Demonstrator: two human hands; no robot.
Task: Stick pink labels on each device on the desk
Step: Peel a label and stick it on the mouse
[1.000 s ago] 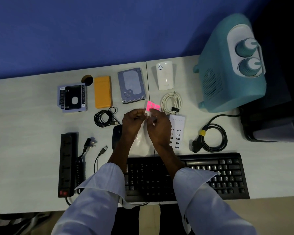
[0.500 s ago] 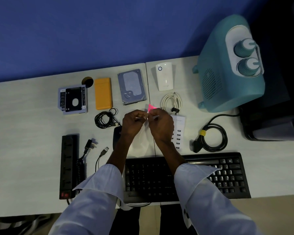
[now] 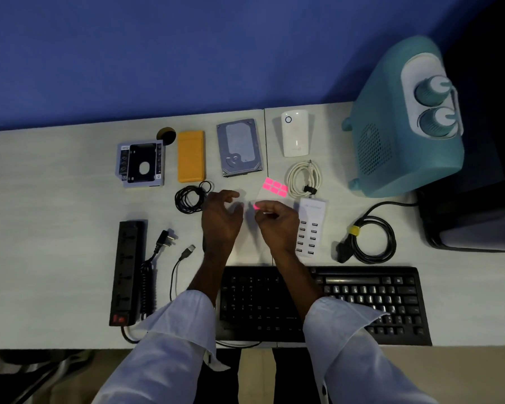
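My right hand (image 3: 277,225) pinches a single small pink label (image 3: 255,207) at its fingertips. Just beyond that hand is the sheet of pink labels (image 3: 274,187); I cannot tell whether it lies on the desk or is still held. My left hand (image 3: 222,220) hovers beside it with fingers spread and nothing in it. At the back stand a drive caddy (image 3: 142,164), an orange case (image 3: 190,156), a hard drive (image 3: 239,147) and a white plug-in unit (image 3: 295,137). No label shows on any of them.
A white USB hub (image 3: 312,228) lies right of my hands, with a white cable coil (image 3: 303,179) behind it. The black keyboard (image 3: 368,301), power strip (image 3: 127,272), black cable coils (image 3: 190,199) (image 3: 372,240) and a teal appliance (image 3: 405,118) fill the desk (image 3: 56,214).
My hands, which worked the sheet together, have come apart. The left hand let go and opened. The right hand now has one label at its fingertips.
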